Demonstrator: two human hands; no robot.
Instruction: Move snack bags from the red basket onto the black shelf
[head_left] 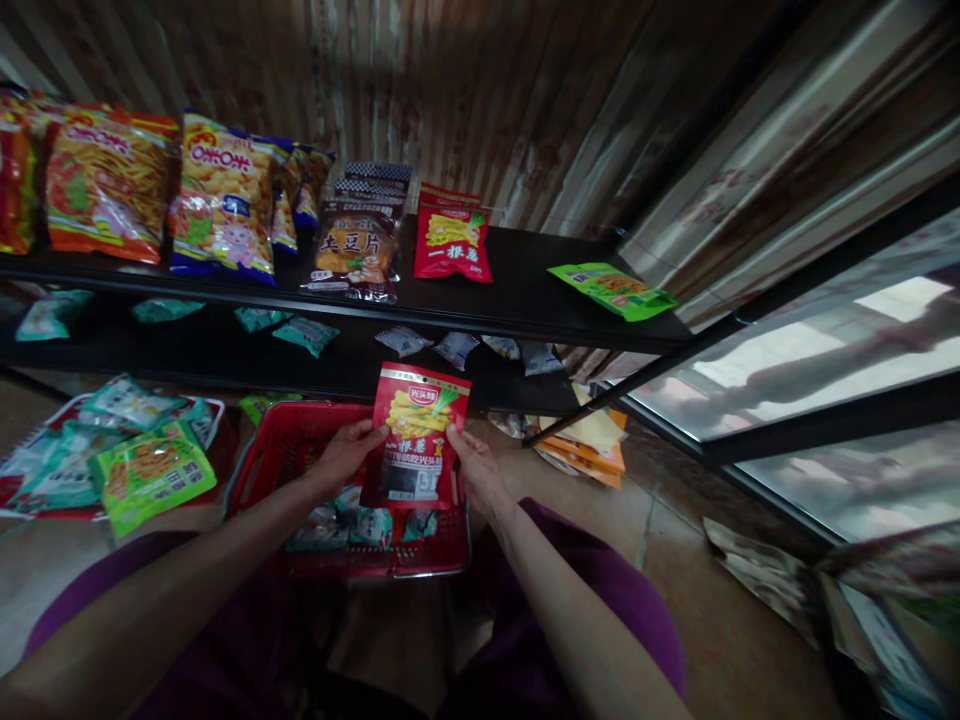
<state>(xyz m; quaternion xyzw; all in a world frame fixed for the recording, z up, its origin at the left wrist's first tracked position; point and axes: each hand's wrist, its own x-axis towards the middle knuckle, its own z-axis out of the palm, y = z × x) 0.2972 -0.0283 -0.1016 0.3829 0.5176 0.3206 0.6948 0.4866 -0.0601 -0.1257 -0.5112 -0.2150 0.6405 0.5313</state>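
Closest to me, both bare forearms reach out over purple-clad knees, and I see the left hand and right hand each closed on a side edge of a glossy red packet, thumbs on its front. The packet is a flat rectangular foil pouch, held upright in the air just above the red basket, with yellow sticks printed on top and a clear window below. The basket is a plastic lattice with a metal handle, and small crinkly teal sachets lie in its bottom. To its left on the floor lies a shiny green pouch among more teal ones. Beyond, the lower black shelf holds scattered small teal and silvery sachets. On the smooth upper shelf a matching red pouch stands beside a brown chip bag. A green pouch lies flat well to the right, and puffy yellow bags and orange bags stand at the left. Behind everything is a ribbed, rust-streaked wall.
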